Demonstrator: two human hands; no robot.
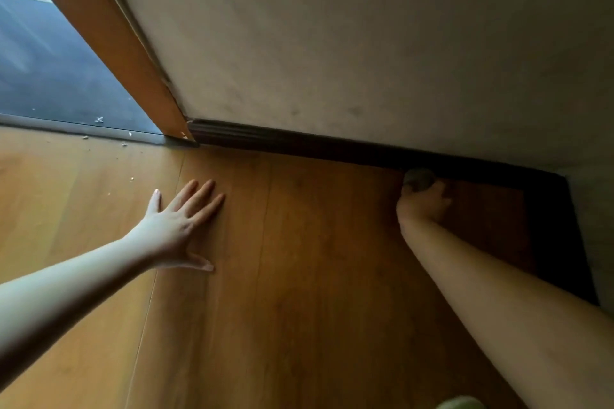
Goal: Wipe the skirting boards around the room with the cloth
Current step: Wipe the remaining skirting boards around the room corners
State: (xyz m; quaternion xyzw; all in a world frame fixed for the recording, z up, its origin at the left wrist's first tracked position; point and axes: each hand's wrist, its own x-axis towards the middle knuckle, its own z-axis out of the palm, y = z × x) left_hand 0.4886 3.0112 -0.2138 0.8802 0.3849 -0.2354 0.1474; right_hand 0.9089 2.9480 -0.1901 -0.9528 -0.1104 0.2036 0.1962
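A dark brown skirting board runs along the foot of the pale wall, from the door frame on the left to the corner on the right, then down the right wall. My right hand grips a small bunched grey cloth and holds it against the skirting board near the right corner. My left hand lies flat on the wooden floor with fingers spread, well left of the cloth and clear of the board.
An orange wooden door frame slants down at the left, with a metal threshold strip and a dark floor beyond it. Small crumbs of debris lie by the threshold. The wooden floor fills the foreground.
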